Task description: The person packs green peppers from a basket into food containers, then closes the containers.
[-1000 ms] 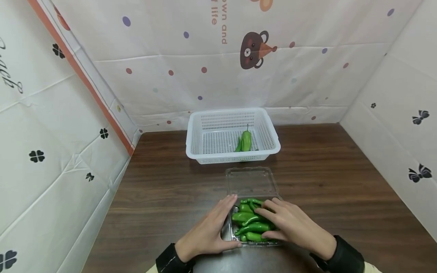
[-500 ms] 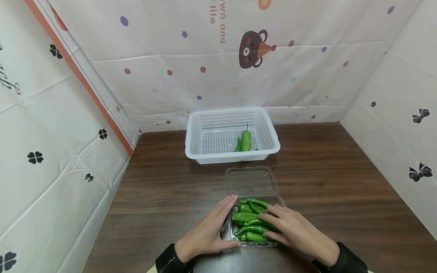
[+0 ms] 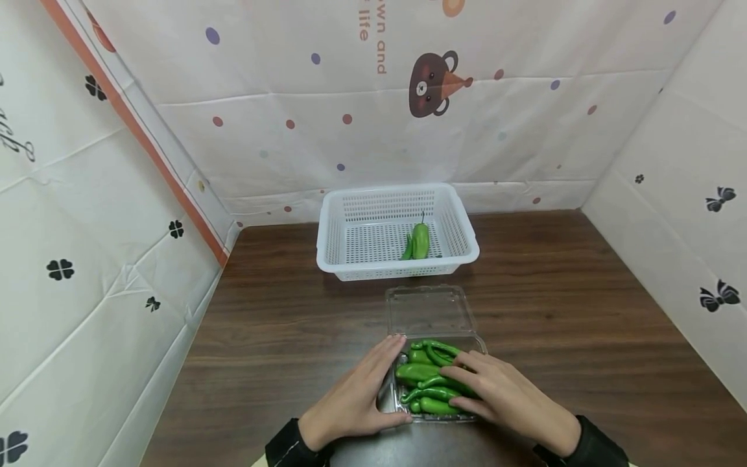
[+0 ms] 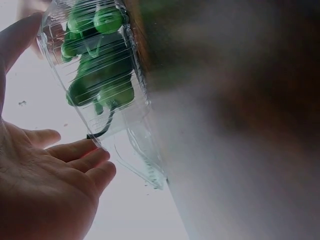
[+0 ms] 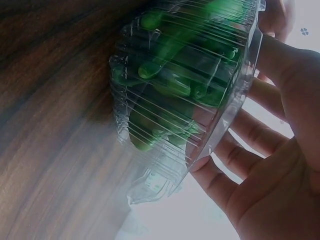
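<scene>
A clear plastic clamshell box (image 3: 480,341) full of green peppers (image 3: 428,371) lies on the dark wooden table, its lid (image 3: 428,311) folded open toward the back. My left hand (image 3: 364,389) lies flat against the box's left side, fingers straight and thumb at the near edge. My right hand (image 3: 498,389) rests on top of the peppers with its fingers spread. The left wrist view shows the left hand (image 4: 45,185) beside the box (image 4: 135,80). In the right wrist view, the right hand (image 5: 270,165) reaches over the rim of the box (image 5: 145,185) and the peppers (image 5: 170,85).
A white perforated basket (image 3: 397,194) stands behind the box near the back wall, with a green pepper (image 3: 419,240) inside it. Patterned sheet walls close in the table on the left, back and right.
My right hand has slid a little back toward me over the peppers. The left hand and the box have stayed put.
</scene>
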Tool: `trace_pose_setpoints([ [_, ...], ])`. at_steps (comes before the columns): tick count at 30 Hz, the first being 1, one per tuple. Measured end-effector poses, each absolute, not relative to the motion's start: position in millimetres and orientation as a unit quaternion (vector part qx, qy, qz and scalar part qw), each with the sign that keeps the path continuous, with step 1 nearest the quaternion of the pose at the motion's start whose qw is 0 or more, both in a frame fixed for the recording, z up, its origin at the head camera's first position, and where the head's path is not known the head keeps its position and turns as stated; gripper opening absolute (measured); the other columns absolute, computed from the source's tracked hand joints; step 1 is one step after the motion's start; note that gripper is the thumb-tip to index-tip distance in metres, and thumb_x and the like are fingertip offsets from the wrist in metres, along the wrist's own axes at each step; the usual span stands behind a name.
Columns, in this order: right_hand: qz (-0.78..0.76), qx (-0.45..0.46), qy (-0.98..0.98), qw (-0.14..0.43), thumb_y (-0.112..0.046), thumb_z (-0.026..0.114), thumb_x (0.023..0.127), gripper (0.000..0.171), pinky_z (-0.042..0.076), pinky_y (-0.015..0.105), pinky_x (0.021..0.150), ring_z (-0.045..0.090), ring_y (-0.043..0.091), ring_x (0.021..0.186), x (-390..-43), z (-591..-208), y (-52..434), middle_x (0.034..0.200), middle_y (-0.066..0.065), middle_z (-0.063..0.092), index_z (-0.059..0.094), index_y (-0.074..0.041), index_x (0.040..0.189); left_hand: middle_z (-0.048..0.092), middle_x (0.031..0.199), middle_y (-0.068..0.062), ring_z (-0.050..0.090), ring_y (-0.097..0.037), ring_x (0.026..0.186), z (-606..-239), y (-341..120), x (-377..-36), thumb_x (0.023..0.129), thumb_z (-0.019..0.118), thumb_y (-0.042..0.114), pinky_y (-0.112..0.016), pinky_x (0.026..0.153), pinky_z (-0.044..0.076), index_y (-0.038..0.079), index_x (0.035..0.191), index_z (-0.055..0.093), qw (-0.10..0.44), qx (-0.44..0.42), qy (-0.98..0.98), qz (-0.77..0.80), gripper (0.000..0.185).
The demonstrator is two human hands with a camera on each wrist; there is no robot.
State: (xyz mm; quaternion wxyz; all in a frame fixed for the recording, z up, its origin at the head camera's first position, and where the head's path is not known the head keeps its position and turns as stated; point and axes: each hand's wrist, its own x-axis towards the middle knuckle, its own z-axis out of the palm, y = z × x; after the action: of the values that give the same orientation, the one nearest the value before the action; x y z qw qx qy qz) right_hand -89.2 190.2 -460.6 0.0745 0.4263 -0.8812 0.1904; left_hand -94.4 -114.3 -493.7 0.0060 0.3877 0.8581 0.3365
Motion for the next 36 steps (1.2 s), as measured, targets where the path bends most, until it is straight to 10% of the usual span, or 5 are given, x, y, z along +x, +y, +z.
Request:
trace_pose_setpoints([
  [19,0.174,0.446,-0.873,0.096,-0.037,0.078,0.091,0.037,0.057,0.029,0.074,0.059,0.002,0.09,-96.7,-444.4,189.3,0.105,-0.011,0.062,0.072,-0.018,0.123,0.011,0.172,-0.004,0.018,-0.031,0.156,-481.5,-116.1,-96.5,0.09,0.072,0.059,-0.053,0.119,0.031,0.016,0.166,0.011,0.007,0.379,0.859,0.343,0.107],
  [36,0.107,0.508,-0.836,0.18,-0.013,0.087,0.083,0.038,0.054,0.034,0.075,0.062,0.017,0.093,-189.0,-377.5,169.9,0.107,0.002,0.065,0.072,-0.011,0.118,0.018,0.17,-0.013,0.02,-0.037,0.155,-456.6,-125.4,-143.8,0.081,0.082,0.058,-0.056,0.121,0.028,0.007,0.163,0.023,-0.166,0.327,0.862,0.349,0.113],
])
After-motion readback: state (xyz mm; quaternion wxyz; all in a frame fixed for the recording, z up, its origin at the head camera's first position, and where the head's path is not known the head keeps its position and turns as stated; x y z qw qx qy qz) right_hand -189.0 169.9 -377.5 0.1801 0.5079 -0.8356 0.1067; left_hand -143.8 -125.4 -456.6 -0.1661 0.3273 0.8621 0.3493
